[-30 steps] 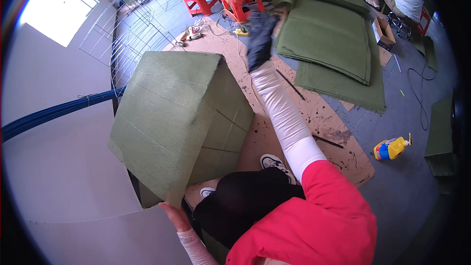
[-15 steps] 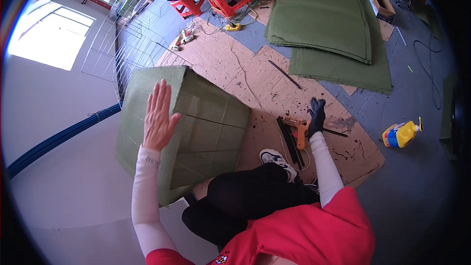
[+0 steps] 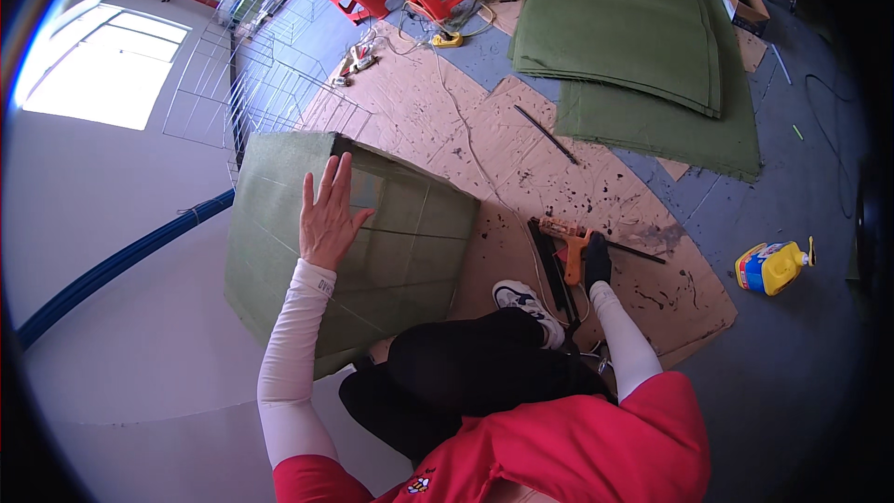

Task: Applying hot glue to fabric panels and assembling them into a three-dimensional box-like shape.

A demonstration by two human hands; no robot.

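On the cardboard at three o'clock, the orange glue gun (image 3: 564, 251) is gripped by the gloved right hand (image 3: 597, 261), while the left hand (image 3: 328, 214) is pressed flat and open on the green fabric-covered box (image 3: 391, 251), which might be tipped if leaned on.

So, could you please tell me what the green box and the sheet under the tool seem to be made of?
Green box: apparently matte green fabric over a wire grid, whose lines show through. Sheet: likely brown cardboard, dull, creased, black-stained.

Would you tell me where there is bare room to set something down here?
Free: cardboard sheet between green fabric box and black rod; grey floor above yellow bottle. Crowded: around right hand on orange glue gun, beside the shoe.
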